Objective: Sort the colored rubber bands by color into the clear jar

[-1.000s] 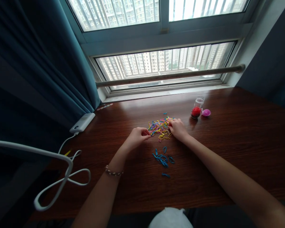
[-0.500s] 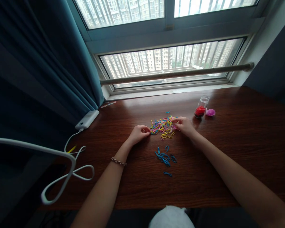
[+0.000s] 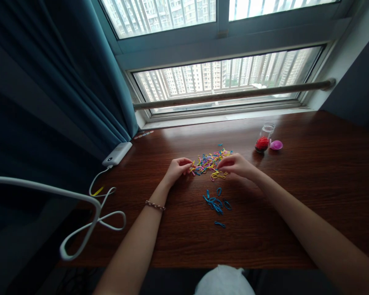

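Note:
A pile of small mixed-colour rubber bands (image 3: 209, 161) (yellow, pink, blue) lies on the dark wooden table (image 3: 295, 196). My left hand (image 3: 178, 169) rests at the pile's left edge, fingers curled in a pinch; what they hold is too small to make out. At the pile's right edge, my right hand (image 3: 235, 165) is lifted slightly, fingertips pinched together over the bands. A separate small group of blue bands (image 3: 217, 204) lies nearer to me, with one stray blue band (image 3: 220, 224) below it.
A small glass jar with red bands inside (image 3: 263, 140) and its pink lid (image 3: 276, 145) stand at the right rear. A white power bank (image 3: 117, 153) with white cable (image 3: 101, 213) lies at the left by the teal curtain (image 3: 89, 82). The window sill runs behind.
My right hand has drawn back from the pile's far right and lifted a little, fingertips pinched. My left hand has barely moved. The view has shifted slightly.

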`<state>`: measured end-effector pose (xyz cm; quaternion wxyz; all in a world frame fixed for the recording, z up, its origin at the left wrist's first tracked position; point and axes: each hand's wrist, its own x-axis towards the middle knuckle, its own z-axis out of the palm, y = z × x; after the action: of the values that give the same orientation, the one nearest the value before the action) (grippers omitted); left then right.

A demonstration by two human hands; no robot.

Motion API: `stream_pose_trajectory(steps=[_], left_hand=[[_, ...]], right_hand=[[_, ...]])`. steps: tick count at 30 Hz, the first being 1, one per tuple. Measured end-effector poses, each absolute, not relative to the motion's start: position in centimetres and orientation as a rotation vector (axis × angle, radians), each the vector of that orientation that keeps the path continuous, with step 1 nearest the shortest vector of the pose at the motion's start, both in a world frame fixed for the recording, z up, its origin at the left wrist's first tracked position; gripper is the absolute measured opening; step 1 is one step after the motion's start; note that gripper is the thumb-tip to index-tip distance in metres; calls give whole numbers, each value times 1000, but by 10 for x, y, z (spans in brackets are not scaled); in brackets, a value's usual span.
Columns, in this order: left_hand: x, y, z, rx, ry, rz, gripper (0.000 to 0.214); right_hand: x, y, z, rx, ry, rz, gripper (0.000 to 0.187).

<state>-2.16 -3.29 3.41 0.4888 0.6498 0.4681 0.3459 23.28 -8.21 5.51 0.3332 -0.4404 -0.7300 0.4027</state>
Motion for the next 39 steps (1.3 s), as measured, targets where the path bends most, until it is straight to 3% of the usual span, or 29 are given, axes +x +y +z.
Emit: stream_pose_trajectory(steps=[5, 8, 12, 16, 19, 25, 32, 39], left_hand=[[-21, -32, 31, 1572, 1141, 881, 31], [-20, -31, 28, 1649, 1188, 927, 29], [-21, -32, 32, 1924, 1258, 1013, 26], [-22, -37, 39, 2160, 1156, 782, 24], [-22, -40, 41, 2223, 1157, 617, 21], [-20, -40, 39, 2248, 1157, 549, 15], [-18, -37, 40, 2215, 1160, 703, 17], [-14, -47, 55, 1819, 1038, 719, 26]], right_hand=[[223, -100, 63, -864, -2131, 1906, 27], [217, -104, 61, -817, -2155, 2035, 33], [206, -103, 53, -869, -2113, 1368, 27], [193, -105, 42, -870, -2284, 573, 30], [191, -104, 31, -1064, -2351, 285, 32], [200, -91, 19, -1307, -2125, 149, 28], [199, -94, 24, -1082, -2258, 197, 29], [196, -94, 16, -1132, -2344, 187, 31]])
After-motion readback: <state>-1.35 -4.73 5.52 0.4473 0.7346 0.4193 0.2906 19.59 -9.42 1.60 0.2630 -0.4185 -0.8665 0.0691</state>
